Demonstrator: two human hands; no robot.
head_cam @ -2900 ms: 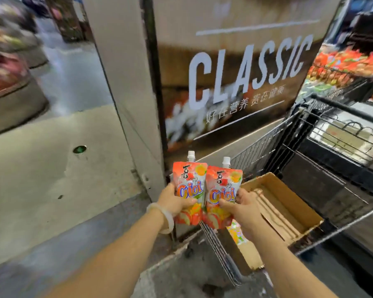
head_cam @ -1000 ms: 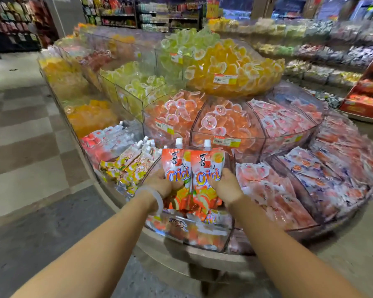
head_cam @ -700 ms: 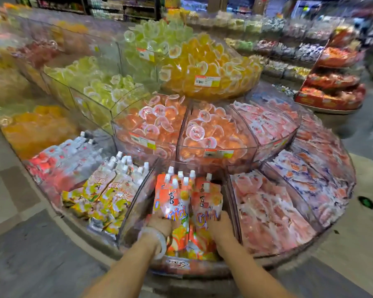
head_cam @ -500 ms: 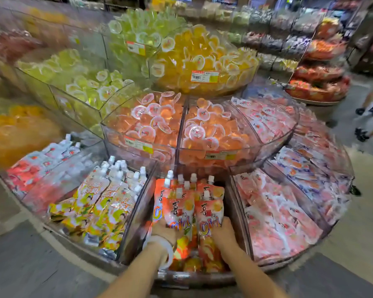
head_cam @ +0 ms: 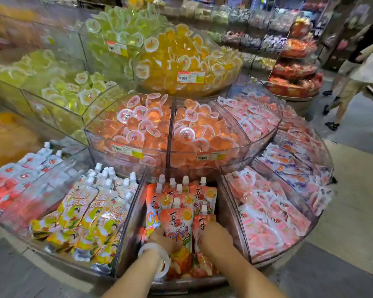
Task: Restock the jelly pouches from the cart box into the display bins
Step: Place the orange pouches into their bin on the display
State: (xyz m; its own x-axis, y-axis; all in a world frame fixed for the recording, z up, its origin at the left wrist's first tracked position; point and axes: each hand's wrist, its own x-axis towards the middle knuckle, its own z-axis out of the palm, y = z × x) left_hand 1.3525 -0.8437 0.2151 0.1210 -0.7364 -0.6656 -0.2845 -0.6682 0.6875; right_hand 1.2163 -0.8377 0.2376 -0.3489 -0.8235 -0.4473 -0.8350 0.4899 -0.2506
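Both my hands are down inside the clear front bin (head_cam: pixel 230 214) of a round tiered display. My left hand (head_cam: pixel 163 239), with a white bangle on its wrist, grips an orange spouted jelly pouch (head_cam: pixel 178 226) low in the bin. My right hand (head_cam: pixel 215 236) holds a second orange pouch (head_cam: pixel 199 224) beside it, mostly hidden under the hand. Several more orange pouches (head_cam: pixel 204 197) stand behind them, white caps up. The cart box is out of view.
A bin of yellow-green spouted pouches (head_cam: pixel 89 214) lies to the left and a bin of pink flat packets (head_cam: pixel 267 218) to the right. Tubs of orange jelly cups (head_cam: pixel 170 130) sit on the tier above. People (head_cam: pixel 357 76) walk at the far right.
I turned from the cart to the display carrying two orange pouches. Over the last second both hands have lowered them into the front bin, and they now sit deeper among the stock.
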